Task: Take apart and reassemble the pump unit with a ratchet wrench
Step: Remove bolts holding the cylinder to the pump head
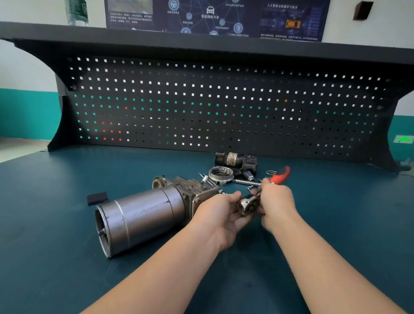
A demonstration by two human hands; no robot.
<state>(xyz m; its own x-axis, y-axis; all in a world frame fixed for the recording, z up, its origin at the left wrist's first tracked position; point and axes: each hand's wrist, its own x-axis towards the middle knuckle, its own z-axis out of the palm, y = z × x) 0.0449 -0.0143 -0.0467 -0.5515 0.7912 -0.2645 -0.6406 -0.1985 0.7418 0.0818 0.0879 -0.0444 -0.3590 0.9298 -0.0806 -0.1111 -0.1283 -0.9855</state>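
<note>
Both hands meet mid-desk on the wrench (259, 196) — left hand (219, 212) cupping its head, right hand (277, 204) curled round the handle, which points toward the back-right. Pump (149, 211) lies beside, axis front-left to back.

Brushed grey metal pump unit (147, 211), glossy chrome ratchet wrench (248, 204), matt benchtop (52, 220)

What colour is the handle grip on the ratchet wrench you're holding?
Red-orange, sticking out above the right hand; the ratchet wrench shows best in the head view.
</note>
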